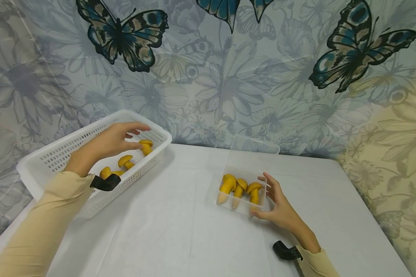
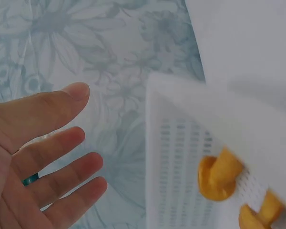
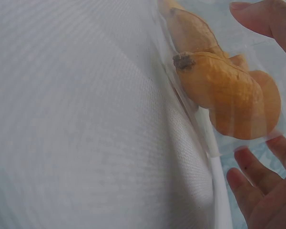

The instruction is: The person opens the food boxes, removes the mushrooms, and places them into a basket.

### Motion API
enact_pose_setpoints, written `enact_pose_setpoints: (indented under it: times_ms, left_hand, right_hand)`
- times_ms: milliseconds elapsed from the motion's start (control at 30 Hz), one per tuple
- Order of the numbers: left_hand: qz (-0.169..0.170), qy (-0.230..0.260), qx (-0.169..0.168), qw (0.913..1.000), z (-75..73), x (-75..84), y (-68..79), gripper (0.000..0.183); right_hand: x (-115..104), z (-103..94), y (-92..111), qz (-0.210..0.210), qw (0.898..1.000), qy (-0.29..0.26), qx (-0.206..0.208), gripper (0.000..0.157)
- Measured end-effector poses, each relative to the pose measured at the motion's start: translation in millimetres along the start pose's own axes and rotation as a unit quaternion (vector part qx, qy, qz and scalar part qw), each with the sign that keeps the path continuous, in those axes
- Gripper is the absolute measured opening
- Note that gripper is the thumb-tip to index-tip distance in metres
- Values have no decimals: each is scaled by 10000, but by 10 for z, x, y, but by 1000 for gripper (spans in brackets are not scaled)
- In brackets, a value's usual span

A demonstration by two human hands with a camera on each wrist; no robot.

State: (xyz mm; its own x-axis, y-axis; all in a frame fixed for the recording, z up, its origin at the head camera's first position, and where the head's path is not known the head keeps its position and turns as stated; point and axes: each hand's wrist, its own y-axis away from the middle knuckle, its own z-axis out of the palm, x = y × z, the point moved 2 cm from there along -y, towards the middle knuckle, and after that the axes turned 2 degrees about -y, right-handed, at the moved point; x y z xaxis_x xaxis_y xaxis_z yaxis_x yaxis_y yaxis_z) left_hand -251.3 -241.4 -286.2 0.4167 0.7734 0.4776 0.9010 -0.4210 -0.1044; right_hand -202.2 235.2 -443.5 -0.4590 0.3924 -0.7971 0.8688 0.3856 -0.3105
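My left hand [image 1: 112,140] hovers over a white perforated plastic basket [image 1: 48,154], its fingers loosely bent and nothing held. The left wrist view shows the same hand [image 2: 43,157] with thumb and fingers apart. Inside the basket lie several yellow mushrooms, one mushroom [image 1: 146,148] just beyond my left fingertips. My right hand [image 1: 280,211] holds a clear plastic box [image 1: 225,171] at its right end, thumb by the near corner and fingers by the far one. Three mushrooms [image 1: 240,188] lie side by side in this box, stems toward me. In the right wrist view a mushroom [image 3: 224,90] shows through the clear wall.
The box's clear lid [image 1: 253,145] is raised behind it, near the patterned backdrop [image 1: 228,88]. A white cloth [image 1: 166,231] covers the table. The basket stands at the back left, set at an angle. Black wrist straps [image 1: 105,182] sit on both arms.
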Motion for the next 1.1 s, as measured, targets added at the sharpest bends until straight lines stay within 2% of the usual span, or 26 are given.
enact_pose_setpoints:
  times_ms: [300,567,833,1100]
  left_hand:
    - [222,361,66,9991,141,259,-115,51]
    - [554,502,102,9971,360,413,-238,52]
    - [572,461,-89,9973,570,570,-332,54]
    - [751,641,-125,9950,763,740,-417,48]
  right_hand:
    - [13,-11,5,114,9999,-4,-39,123]
    - [-11,-5,-4,198,9998,-35,-56,123]
    - [-4,4,1,135,9999,-2,-37,122]
    - [-10,3,1,180,9998,-47,-47,123]
